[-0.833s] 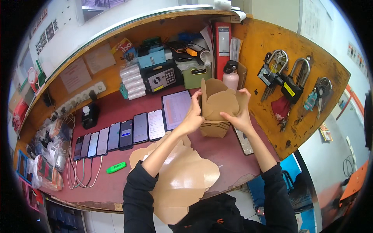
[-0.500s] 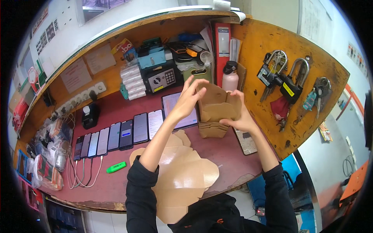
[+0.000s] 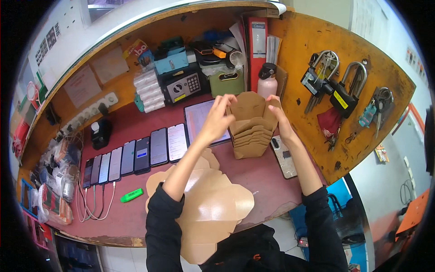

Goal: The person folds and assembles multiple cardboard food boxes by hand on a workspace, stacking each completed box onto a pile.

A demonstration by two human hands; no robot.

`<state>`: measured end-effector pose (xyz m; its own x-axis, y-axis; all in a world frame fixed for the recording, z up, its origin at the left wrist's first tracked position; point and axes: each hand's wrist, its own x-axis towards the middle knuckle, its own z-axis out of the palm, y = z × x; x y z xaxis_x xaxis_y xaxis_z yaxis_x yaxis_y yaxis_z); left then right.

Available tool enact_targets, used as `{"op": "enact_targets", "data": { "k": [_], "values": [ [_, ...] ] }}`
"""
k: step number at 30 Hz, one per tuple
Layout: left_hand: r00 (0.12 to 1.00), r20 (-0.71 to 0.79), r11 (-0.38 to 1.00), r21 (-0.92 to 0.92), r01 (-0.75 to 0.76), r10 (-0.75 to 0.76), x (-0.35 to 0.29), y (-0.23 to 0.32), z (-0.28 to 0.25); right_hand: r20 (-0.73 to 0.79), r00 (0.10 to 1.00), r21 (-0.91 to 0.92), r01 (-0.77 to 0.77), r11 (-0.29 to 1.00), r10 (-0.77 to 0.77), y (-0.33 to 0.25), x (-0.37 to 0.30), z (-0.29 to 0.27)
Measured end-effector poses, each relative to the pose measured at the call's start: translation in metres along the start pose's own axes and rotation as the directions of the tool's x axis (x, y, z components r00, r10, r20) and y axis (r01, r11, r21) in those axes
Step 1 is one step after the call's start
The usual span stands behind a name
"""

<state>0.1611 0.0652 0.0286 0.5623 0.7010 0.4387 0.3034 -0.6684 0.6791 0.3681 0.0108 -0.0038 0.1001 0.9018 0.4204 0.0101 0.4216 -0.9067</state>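
A nested stack of brown cardboard food boxes (image 3: pixel 252 136) stands upright on the table, with the top box's back flap (image 3: pixel 249 103) raised. My left hand (image 3: pixel 219 119) is at the stack's upper left edge, its fingers bent against the top box's side. Across from it, my right hand (image 3: pixel 282 119) grips the upper right side, with the thumb near the rim. Flat, unfolded box blanks (image 3: pixel 206 199) lie in a pile beneath my left forearm, overhanging the table's front edge. They are shiny and tan on the face that shows.
Several phones (image 3: pixel 159 146) stand in a row, some cabled, beside a tablet (image 3: pixel 199 119). A green highlighter (image 3: pixel 132 195) lies nearer. Another phone (image 3: pixel 285 158) is right of the stack. Behind are a pink bottle (image 3: pixel 267 84), a small safe (image 3: pixel 183 87) and padlocks (image 3: pixel 344 99).
The top box has settled down into the stack, and its back flap stands straighter. My left hand has come down from above the flap to the left side. My right thumb has moved up.
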Motion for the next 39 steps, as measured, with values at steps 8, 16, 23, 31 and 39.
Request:
{"op": "enact_targets", "data": {
  "k": [8, 16, 23, 31, 39],
  "values": [
    [0.981, 0.059, 0.955, 0.247, 0.164, -0.184, 0.031, -0.005, 0.011, 0.038, 0.992, 0.033, -0.118, 0.993, 0.116, 0.024, 0.019, -0.012],
    [0.991, -0.13, 1.0, -0.014, -0.021, 0.019, -0.041, 0.017, 0.024, -0.082, 0.995, 0.062, -0.054, 0.997, 0.059, 0.021, -0.003, -0.018],
    [0.791, 0.548, 0.7, 0.677, -0.228, -0.272, -0.252, 0.118, 0.011, 0.162, 0.836, -0.673, 0.482, 0.561, -0.524, -0.051, -0.058, 0.035],
    [0.846, 0.519, 0.751, 0.606, -0.263, -0.122, -0.272, 0.124, -0.003, 0.982, 0.19, -0.105, 0.526, 0.844, 0.004, -0.057, -0.138, 0.074],
    [0.824, 0.506, 0.898, 0.44, 0.006, -0.253, -0.228, 0.125, -0.07, 0.928, 0.367, -0.286, 0.595, 0.751, 0.063, -0.09, -0.117, 0.091]
  ]
}}
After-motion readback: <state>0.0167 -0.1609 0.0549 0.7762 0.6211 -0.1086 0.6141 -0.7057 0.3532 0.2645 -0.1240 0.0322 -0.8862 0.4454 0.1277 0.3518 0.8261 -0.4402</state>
